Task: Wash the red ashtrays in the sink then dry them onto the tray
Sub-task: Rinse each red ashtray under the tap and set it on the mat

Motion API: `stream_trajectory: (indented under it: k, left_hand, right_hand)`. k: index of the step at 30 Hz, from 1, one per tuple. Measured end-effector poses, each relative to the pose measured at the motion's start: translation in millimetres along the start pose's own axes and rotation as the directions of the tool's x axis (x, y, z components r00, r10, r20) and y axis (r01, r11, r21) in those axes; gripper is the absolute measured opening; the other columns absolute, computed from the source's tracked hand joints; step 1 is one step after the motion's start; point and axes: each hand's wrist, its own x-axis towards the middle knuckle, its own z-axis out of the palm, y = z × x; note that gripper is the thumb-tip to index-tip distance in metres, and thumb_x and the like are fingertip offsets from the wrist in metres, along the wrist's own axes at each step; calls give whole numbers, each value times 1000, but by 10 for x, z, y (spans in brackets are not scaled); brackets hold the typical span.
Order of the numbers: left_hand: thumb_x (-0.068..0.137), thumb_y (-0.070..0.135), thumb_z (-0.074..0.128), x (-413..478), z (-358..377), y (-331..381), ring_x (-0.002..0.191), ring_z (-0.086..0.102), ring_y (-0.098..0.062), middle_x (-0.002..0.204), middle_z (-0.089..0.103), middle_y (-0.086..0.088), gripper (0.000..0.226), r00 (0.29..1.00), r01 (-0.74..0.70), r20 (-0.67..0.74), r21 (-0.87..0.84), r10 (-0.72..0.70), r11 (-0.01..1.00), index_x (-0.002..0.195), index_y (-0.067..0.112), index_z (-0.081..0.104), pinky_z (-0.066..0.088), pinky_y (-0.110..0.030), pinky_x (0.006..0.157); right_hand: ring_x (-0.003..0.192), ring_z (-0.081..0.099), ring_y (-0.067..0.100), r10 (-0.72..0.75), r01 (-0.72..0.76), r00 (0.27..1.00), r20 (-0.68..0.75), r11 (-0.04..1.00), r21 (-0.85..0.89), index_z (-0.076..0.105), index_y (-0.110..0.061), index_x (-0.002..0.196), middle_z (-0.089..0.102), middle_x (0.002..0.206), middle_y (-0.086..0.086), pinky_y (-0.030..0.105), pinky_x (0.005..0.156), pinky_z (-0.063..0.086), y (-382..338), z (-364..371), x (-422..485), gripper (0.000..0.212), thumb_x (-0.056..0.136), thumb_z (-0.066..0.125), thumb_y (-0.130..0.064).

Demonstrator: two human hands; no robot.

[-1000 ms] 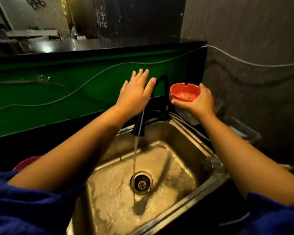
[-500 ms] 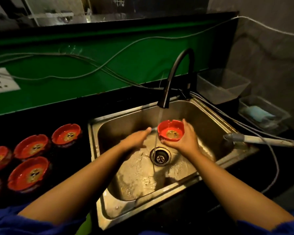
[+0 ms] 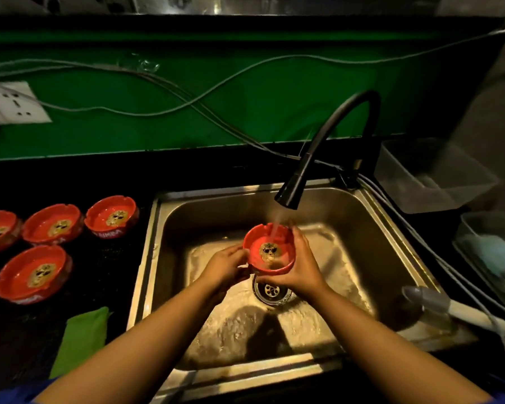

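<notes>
Over the sink (image 3: 370, 246), red ashtray (image 3: 267, 252) under faucet (image 3: 289, 191) stream, right hand (image 3: 302, 265) cupping it, left hand (image 3: 226, 265) pinching its rim, more ashtrays (image 3: 53, 224) on left surface (image 3: 108, 272).

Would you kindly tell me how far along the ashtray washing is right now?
Done: nothing clearly finished. In hand: the left hand and right hand hold one red ashtray under the running faucet, over the sink. Left: the other ashtrays sit on the counter, washed or not I cannot tell; the green cloth lies untouched.
</notes>
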Motion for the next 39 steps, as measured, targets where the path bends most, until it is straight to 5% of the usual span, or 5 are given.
stream_trajectory:
  k: [4,10,17,33,39]
  left_hand:
    - [90,5,49,71,-6,-39,73,58,-17,86,65,-6,18,996,-78,-38,61,80,995,94,11,66,46,-28,71]
    - [92,7,46,63,16,-178,59,58,-8,74,68,5,24,995,-27,-94,12,28,1000,101,17,66,46,-25,69]
    - [97,29,43,106,317,-233,82,63,-12,114,63,4,28,991,31,-126,-6,-32,999,120,26,58,44,-25,76]
    - [99,34,37,229,427,-185,110,54,-19,118,59,-2,37,941,-76,-328,20,78,997,129,18,52,41,-31,85]
    - [99,32,40,162,420,-303,104,55,-15,110,62,-2,34,909,-92,-404,38,100,995,120,14,60,40,-27,88]
  right_hand:
    - [134,36,11,-4,3,993,115,1000,6,11,-24,149,33,148,-1,29,111,34,86,-83,161,138,39,94,-40]
    - [109,49,-8,-41,29,978,206,998,63,34,-33,128,48,119,-22,2,87,39,128,-120,228,104,44,95,-23]
    - [108,54,-2,-32,9,976,217,994,108,44,-32,120,56,118,-14,8,88,43,246,-322,302,94,43,95,-23]
    - [106,54,1,53,-93,978,204,977,192,44,-23,125,54,118,-10,10,83,43,203,-233,387,93,46,94,-23]
    - [100,66,16,167,-289,891,422,925,245,62,-18,116,70,107,0,31,89,52,270,-155,350,64,58,89,-26]
